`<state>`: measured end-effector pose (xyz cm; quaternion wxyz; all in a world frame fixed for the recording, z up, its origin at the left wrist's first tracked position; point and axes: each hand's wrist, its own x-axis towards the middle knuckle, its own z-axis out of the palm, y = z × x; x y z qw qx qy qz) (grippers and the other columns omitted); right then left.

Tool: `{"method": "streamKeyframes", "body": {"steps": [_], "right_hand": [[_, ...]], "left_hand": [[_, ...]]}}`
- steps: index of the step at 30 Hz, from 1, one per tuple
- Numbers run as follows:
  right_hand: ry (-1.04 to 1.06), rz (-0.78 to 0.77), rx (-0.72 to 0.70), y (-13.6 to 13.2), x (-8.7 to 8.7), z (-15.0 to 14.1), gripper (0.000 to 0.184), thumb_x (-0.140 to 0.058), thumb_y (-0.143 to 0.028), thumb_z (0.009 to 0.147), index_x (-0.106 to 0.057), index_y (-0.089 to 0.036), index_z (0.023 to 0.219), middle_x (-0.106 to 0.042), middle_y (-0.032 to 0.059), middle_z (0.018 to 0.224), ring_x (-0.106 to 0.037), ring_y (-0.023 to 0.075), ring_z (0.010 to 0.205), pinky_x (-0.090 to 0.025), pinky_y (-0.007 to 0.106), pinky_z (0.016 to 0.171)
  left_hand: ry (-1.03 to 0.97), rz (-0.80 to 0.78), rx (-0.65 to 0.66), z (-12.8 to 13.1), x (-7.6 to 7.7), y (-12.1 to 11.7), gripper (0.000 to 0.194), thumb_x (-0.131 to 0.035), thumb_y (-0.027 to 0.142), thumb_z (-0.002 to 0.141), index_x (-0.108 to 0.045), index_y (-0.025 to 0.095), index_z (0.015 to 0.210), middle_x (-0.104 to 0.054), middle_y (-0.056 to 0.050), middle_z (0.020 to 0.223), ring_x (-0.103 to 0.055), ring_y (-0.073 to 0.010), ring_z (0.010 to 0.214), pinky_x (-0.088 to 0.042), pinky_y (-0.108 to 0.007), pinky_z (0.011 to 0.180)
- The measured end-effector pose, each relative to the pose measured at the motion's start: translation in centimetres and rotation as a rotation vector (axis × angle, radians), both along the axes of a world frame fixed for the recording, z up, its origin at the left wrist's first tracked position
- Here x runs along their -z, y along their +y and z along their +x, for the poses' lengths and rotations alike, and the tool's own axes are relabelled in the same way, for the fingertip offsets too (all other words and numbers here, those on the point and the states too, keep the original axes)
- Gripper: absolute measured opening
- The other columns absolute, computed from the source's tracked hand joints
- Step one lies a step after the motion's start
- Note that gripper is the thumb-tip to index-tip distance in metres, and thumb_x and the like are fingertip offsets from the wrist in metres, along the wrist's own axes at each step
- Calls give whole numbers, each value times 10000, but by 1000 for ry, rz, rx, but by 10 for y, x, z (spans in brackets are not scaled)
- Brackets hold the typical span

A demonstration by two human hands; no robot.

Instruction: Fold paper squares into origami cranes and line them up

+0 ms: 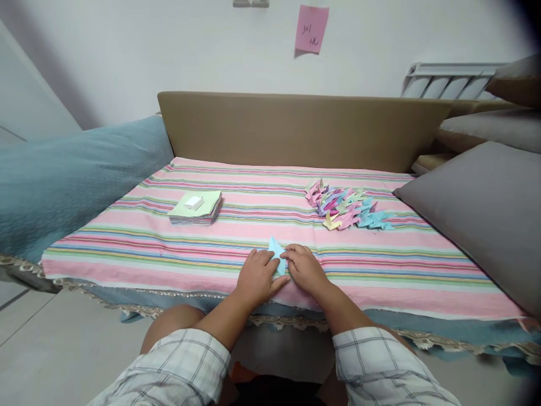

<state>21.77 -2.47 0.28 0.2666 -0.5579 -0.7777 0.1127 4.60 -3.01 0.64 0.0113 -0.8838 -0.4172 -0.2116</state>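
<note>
A small light blue folded paper (276,251) lies on the striped pink cloth (380,270) near its front edge, its pointed tip facing away from me. My left hand (256,277) presses on the paper's left side with the fingers flat. My right hand (305,267) pinches its right edge with the fingertips. Most of the paper is hidden under the two hands.
A stack of square coloured paper (196,207) with a small white object (194,202) on top lies at the left. A heap of several folded paper cranes (347,210) lies at the right. Grey cushions (482,208) flank the right, a teal blanket (63,180) the left.
</note>
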Motion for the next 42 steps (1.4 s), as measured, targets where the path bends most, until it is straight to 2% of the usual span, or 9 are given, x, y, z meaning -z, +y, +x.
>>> {"method": "streamKeyframes", "body": {"steps": [5, 8, 12, 17, 23, 27, 31, 37, 42], "right_hand": [[-7, -36, -4, 0, -3, 2, 347, -442, -74, 795, -654, -215, 1030, -633, 57, 1043, -531, 194, 996, -390, 336, 907], [-13, -43, 2, -1, -4, 2, 334, -441, -90, 806, -655, -218, 1029, -644, 59, 1011, -546, 195, 978, -398, 328, 887], [-15, -22, -25, -2, -3, 2, 317, -448, -103, 813, -663, -214, 1016, -642, 65, 1001, -541, 196, 972, -402, 326, 879], [-40, 40, -71, -3, -6, 4, 254, -510, -130, 779, -675, -239, 938, -541, 54, 1260, -435, 230, 1169, -332, 402, 951], [-11, 5, -127, -4, -3, 5, 199, -580, -206, 773, -655, -253, 951, -608, 39, 1160, -493, 211, 1094, -312, 408, 942], [0, 9, -105, -3, 0, 3, 145, -608, -262, 789, -656, -251, 925, -611, 37, 1134, -498, 211, 1069, -323, 391, 909], [0, 13, -76, 0, 2, 1, 92, -598, -265, 809, -654, -246, 880, -625, 30, 1102, -506, 209, 1043, -323, 384, 895], [-15, -14, -63, 2, 1, -1, 78, -587, -258, 821, -647, -248, 871, -624, 26, 1102, -502, 212, 1046, -320, 384, 890], [-22, -20, -55, 1, 0, -1, 79, -578, -256, 826, -647, -249, 865, -625, 22, 1103, -504, 213, 1042, -323, 384, 890]], "left_hand": [[-13, -21, -4, 1, 0, -1, 495, -561, 595, 751, -614, 191, 1032, -605, -137, 1160, -524, -292, 1107, -308, -502, 1005], [-27, -63, -43, 2, -3, -4, 368, -624, 455, 754, -601, 210, 1027, -602, -118, 1195, -512, -284, 1134, -265, -530, 1033], [-36, -79, -49, 0, -6, -4, 220, -554, 237, 796, -603, 236, 1011, -599, -80, 1230, -501, -263, 1157, -241, -555, 1048], [11, -122, 4, -10, -9, 6, 315, -485, 91, 748, -619, 248, 985, -599, -32, 1247, -476, -255, 1180, -257, -554, 1043], [26, -115, 8, -15, -10, 16, 292, -454, 82, 771, -629, 252, 932, -638, -15, 1188, -486, -247, 1168, -218, -565, 1054], [-47, -142, 19, -15, -10, 19, 279, -478, 72, 737, -618, 238, 912, -653, -8, 1160, -537, -210, 1080, -312, -466, 1017], [-124, -167, 51, -17, -11, 21, 181, -555, 154, 728, -615, 225, 883, -665, -12, 1131, -559, -200, 1035, -383, -387, 946], [-142, -174, 84, -18, -8, 24, 115, -564, 178, 760, -639, 234, 827, -670, -4, 1120, -567, -202, 1024, -377, -393, 935], [-76, -152, 121, -21, -7, 26, 183, -513, 188, 807, -681, 258, 831, -647, -2, 1173, -551, -217, 1064, -364, -422, 942]]}}
